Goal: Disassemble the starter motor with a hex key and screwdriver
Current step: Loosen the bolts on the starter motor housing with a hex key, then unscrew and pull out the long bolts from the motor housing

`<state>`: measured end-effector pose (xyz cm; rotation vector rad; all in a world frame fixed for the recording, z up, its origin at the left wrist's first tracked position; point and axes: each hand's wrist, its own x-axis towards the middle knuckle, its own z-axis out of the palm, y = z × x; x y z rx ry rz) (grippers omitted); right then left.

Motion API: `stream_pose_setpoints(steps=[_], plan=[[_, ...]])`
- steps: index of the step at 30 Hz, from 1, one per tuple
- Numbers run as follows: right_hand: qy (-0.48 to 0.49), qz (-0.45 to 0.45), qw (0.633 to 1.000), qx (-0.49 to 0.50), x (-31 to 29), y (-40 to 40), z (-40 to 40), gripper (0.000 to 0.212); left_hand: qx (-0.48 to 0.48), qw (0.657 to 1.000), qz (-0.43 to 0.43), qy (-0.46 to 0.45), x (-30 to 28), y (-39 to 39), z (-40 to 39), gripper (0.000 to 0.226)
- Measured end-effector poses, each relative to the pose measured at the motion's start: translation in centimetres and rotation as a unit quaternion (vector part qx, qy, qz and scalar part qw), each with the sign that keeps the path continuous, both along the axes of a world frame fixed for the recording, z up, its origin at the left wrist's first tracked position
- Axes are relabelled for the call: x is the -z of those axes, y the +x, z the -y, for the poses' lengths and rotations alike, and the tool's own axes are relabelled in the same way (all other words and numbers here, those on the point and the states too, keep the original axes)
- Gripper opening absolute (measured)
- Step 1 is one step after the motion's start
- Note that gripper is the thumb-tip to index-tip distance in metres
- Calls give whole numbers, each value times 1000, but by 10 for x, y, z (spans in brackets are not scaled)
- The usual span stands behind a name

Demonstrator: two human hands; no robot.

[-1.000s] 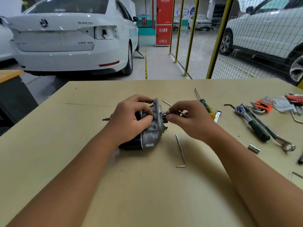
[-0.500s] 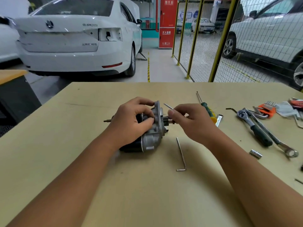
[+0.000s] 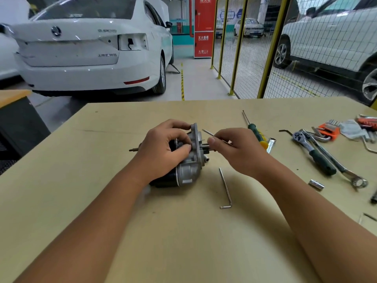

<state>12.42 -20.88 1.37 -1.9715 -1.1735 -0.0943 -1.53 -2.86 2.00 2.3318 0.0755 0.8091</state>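
Observation:
The starter motor (image 3: 188, 170), a silver housing with a black body, lies on its side at the middle of the wooden table (image 3: 81, 190). My left hand (image 3: 163, 150) grips it from the left, fingers curled over the silver end plate. My right hand (image 3: 234, 150) pinches a thin hex key (image 3: 208, 132) at the motor's right end, close to the short shaft there. A second, long hex key (image 3: 225, 187) lies on the table just right of the motor. The green-and-yellow screwdriver (image 3: 255, 130) lies beyond my right hand.
At the right lie a ratchet with a dark green grip (image 3: 314, 154), a combination wrench (image 3: 342, 170), a small socket (image 3: 316, 184) and an orange hex key set (image 3: 328, 129). Beyond the table's far edge stand a white car (image 3: 87, 48) and a yellow mesh fence (image 3: 271, 48).
My right hand has shifted slightly on the thin hex key at the motor's end. The left hand keeps its grip on the motor. The camera has tilted a little.

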Motion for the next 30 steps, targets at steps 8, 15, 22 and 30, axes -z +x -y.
stream_pose_setpoints(steps=[8,15,22,30], plan=[[25,-40,999,-19,-2,-4,1,11,-8,1000,-2,-4,-2,-2,2,19],[-36,40,999,-2,-3,-4,0,19,-9,1000,-9,-6,-2,-1,3,13],[-11,1,1000,7,-3,-6,1,20,-7,1000,-10,-3,-2,-1,3,14],[-36,1,999,4,-6,-8,6,27,-10,1000,-5,-10,-2,-2,4,18]])
